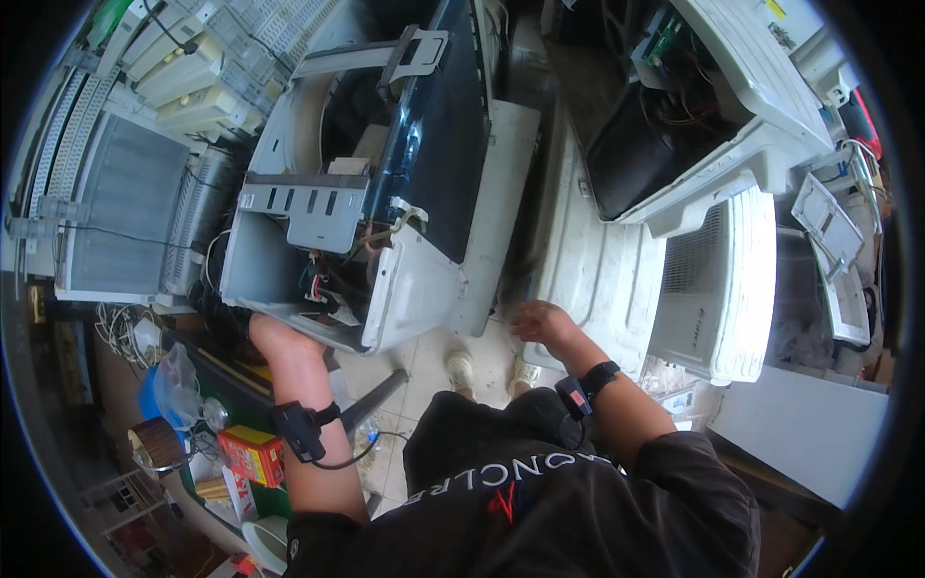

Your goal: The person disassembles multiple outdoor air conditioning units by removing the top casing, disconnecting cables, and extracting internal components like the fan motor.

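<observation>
My left hand point(281, 335) is at the lower left corner of an opened appliance housing point(401, 294) of white metal and dark panels, with its fingers hidden under the edge. The housing has a bracket point(313, 222) across it and loose wires point(318, 279) inside. My right hand point(540, 323) is in the air right of the housing, fingers loosely bent and apart, holding nothing, near a ribbed white casing point(607, 279).
An opened white unit with dark innards point(723, 154) sits at upper right, above a grilled unit point(718, 294). Radiator-like panels point(120, 202) stack at left. A red-yellow box point(251, 453) and cable coils point(125, 328) lie lower left. My shoes point(461, 371) stand on tiled floor point(405, 380).
</observation>
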Demonstrator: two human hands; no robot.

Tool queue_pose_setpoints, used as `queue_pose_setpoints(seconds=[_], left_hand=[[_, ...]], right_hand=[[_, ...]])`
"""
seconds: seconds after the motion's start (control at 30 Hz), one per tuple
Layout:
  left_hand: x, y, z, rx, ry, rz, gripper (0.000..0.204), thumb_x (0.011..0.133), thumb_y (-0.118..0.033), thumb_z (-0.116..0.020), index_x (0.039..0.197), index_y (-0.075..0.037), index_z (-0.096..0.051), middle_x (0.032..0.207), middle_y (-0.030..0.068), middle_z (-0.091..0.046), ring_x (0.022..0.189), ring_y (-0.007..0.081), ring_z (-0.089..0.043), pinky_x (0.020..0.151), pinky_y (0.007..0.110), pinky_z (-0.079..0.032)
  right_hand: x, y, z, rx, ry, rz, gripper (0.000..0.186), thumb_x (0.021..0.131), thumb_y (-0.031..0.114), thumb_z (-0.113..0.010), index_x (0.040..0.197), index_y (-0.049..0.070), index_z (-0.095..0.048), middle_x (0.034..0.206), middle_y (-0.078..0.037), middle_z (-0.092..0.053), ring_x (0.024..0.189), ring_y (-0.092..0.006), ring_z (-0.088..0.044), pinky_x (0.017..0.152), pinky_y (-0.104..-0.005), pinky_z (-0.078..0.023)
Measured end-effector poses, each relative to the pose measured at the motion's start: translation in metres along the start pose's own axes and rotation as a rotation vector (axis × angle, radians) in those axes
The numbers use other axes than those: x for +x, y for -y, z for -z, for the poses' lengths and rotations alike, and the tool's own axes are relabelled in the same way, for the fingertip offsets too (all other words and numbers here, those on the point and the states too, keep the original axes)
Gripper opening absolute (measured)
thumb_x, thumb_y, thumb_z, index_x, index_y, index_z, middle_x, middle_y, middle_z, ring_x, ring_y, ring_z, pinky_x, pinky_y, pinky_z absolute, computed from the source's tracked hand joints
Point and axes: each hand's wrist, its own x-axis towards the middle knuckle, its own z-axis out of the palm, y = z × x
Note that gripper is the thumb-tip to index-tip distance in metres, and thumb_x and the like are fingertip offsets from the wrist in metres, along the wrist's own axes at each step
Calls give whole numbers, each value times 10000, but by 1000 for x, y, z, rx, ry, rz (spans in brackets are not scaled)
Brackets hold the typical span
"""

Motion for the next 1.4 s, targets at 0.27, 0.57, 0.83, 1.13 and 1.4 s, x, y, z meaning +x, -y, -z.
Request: queue_pose_setpoints(seconds=[0.27, 0.57, 0.83, 1.13, 1.4], left_hand=[[16, 12, 37, -83, 161, -32, 477, 1014, -357, -349, 1286, -37, -576, 1291, 136, -591, 1138, 313, -574, 971, 440, -480], [48, 6, 158, 35, 200, -71, 536, 1001, -490, -392, 1250, -42, -550, 1195, 136, -622, 1149, 309, -565, 1033, 480, -389], [53, -10, 165, 215, 254, -477, 339, 1014, -291, -480, 1236, -45, -552, 1190, 116, -612, 1111, 231, -573, 1028, 382, -400], [81, -41, 110, 226, 212, -688, 409, 1035, -316, -421, 1294, -23, -543, 1260, 88, -587, 1170, 208, -545, 1026, 341, -389], [137, -39, 99, 285, 197, -675, 402, 1001, -355, -419, 1072, -9, -610, 1053, 88, -595, 996, 202, -545, 906, 342, -427]], right_hand=[[-16, -33, 2, 72, -57, 29, 326, 974, 208, -475, 1228, 23, -561, 1062, -150, -672, 931, -263, -672, 803, -366, -532], [-51, -77, 23, 390, -143, 11, 317, 992, 213, -409, 1224, 34, -529, 987, -130, -648, 872, -267, -632, 774, -384, -505], [-85, -2, -71, -227, -60, 280, 349, 954, 132, -497, 1285, 36, -545, 1082, -108, -667, 952, -197, -648, 842, -321, -500], [-79, 85, -155, -434, 77, 595, 546, 965, 162, -487, 1477, 50, -334, 1426, -172, -471, 1242, -276, -516, 1019, -389, -417], [6, 62, -182, 275, 63, 309, 513, 1014, 302, -458, 1476, 94, -372, 1353, -70, -524, 1221, -170, -503, 1019, -314, -388]])
